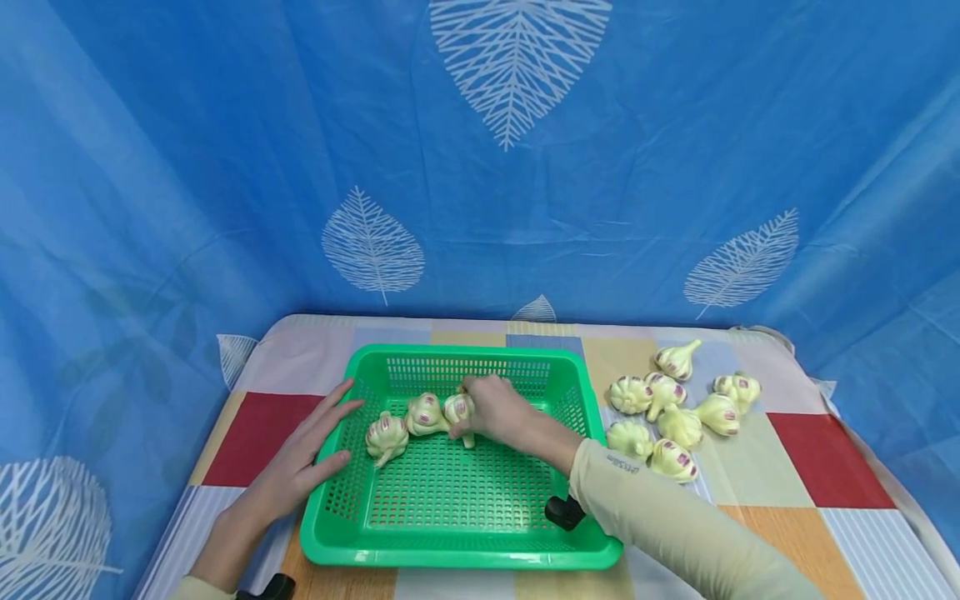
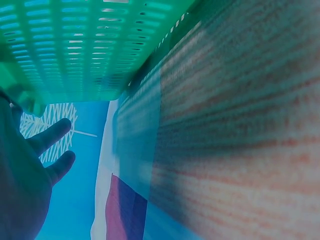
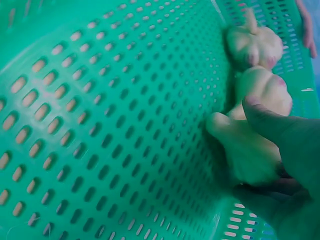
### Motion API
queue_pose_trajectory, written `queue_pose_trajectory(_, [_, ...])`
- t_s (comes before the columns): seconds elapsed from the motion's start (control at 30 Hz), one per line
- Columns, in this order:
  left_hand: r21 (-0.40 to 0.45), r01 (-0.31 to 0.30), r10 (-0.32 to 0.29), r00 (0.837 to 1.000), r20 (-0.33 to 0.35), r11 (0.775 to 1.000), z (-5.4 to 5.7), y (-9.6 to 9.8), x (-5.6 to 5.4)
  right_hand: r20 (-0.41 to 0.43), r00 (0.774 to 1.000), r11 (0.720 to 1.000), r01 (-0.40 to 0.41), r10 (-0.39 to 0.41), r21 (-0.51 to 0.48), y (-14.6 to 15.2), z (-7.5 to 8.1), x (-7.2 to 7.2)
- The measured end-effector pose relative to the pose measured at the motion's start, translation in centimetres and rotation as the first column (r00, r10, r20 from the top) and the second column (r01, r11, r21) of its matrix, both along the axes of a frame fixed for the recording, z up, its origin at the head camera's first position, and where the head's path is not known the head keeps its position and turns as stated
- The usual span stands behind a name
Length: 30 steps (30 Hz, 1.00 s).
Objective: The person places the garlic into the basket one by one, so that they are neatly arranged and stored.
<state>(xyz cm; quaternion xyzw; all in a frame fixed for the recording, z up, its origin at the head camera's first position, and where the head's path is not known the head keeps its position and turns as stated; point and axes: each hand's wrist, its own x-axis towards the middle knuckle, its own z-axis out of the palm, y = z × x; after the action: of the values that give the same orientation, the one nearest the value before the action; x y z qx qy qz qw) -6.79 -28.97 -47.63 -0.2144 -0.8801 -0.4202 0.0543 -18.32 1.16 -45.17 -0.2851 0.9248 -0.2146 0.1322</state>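
Observation:
Inside a green plastic basket (image 1: 457, 546), three garlic bulbs lie in a row: a left bulb (image 1: 387, 437), a middle bulb (image 1: 426, 414) and a right bulb (image 1: 458, 408). My right hand (image 1: 498, 408) reaches into the basket and grips the right bulb. In the right wrist view its thumb lies on one side of that garlic bulb (image 3: 247, 152) and the fingers on the other; the bulb's stem points away from the palm. My left hand (image 1: 300, 458) rests at the basket's left rim with fingers extended and spread. The left wrist view shows the slotted basket wall (image 2: 85, 45) beside it.
Right of the basket several more garlic bulbs (image 1: 680, 427) lie loosely grouped on the patchwork tablecloth (image 1: 772, 467). A blue curtain (image 1: 600, 208) with white leaf prints hangs behind the table. Black wrist straps show on both arms.

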Motion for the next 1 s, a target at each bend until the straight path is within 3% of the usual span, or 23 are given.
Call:
queue_pose_trajectory(0.17, [-0.007, -0.005, 0.005, 1.0, -0.007, 1.0, -0.1, 0.0, 0.0, -0.036, 0.999, 0.998, -0.038, 0.04, 0.045, -0.1, -0.4, 0.2])
queue_pose_trajectory(0.6, [-0.005, 0.009, -0.009, 1.0, -0.005, 1.0, -0.1, 0.1, 0.1, -0.046, 0.999, 1.0, -0.023, 0.023, 0.005, 0.0, 0.0, 0.6])
queue_pose_trajectory(0.77, [-0.006, 0.009, -0.009, 1.0, -0.005, 1.0, -0.1, 0.2, 0.2, -0.023, 1.0, 1.0, -0.018, 0.017, -0.016, 0.2, 0.9, 0.8])
queue_pose_trajectory(1.0, [-0.012, 0.0, -0.001, 1.0, -0.009, 1.0, -0.3, 0.1, 0.2, -0.002, 0.999, 0.999, -0.04, 0.04, -0.022, 1.3, 3.6, 0.8])
